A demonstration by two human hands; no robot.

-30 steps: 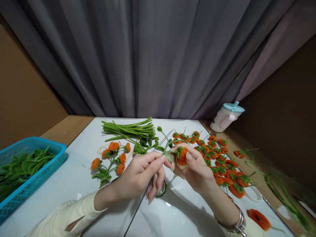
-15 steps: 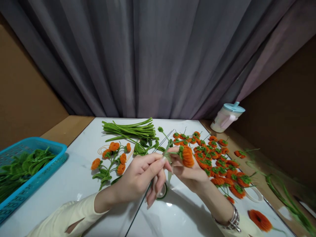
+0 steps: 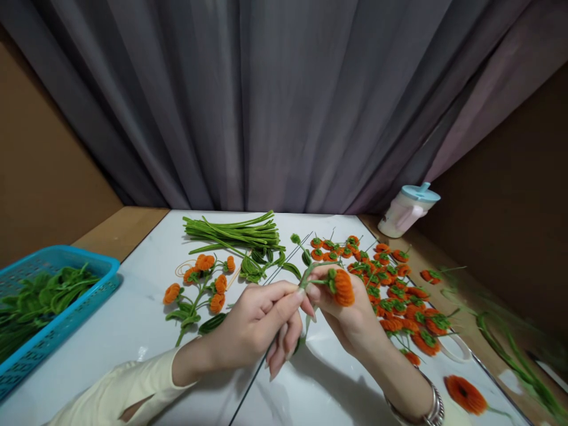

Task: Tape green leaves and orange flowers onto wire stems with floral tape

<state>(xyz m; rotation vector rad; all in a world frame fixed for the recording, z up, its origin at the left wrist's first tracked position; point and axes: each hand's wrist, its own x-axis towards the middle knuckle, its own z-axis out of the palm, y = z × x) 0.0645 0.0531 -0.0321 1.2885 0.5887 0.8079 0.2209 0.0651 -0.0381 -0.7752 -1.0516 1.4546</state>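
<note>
My left hand (image 3: 266,319) is closed, thumb and index finger pinching a green stem (image 3: 306,276) above the middle of the table. Facing it, my right hand (image 3: 348,316) is closed round the same stem, its fingertips almost meeting the left ones. A fuzzy orange flower (image 3: 342,288) with a green collar juts out on a short stalk in front of the right fingers. Higher up, the stem ends in a small green bud (image 3: 295,238). A thin pale-green strip (image 3: 307,322) hangs below the fingers; where it attaches is hidden.
Many loose orange flower heads (image 3: 390,290) lie on the right. A finished-looking flower sprig (image 3: 195,299) rests at left, a bundle of green chenille stems (image 3: 233,231) behind. A blue basket (image 3: 106,267) of leaves stands far left, a lidded cup (image 3: 406,210) back right.
Both hands and the stem have shifted slightly to the right, the orange flower and bud moving with them. The tape roll seen under the hands before is now mostly hidden.
</note>
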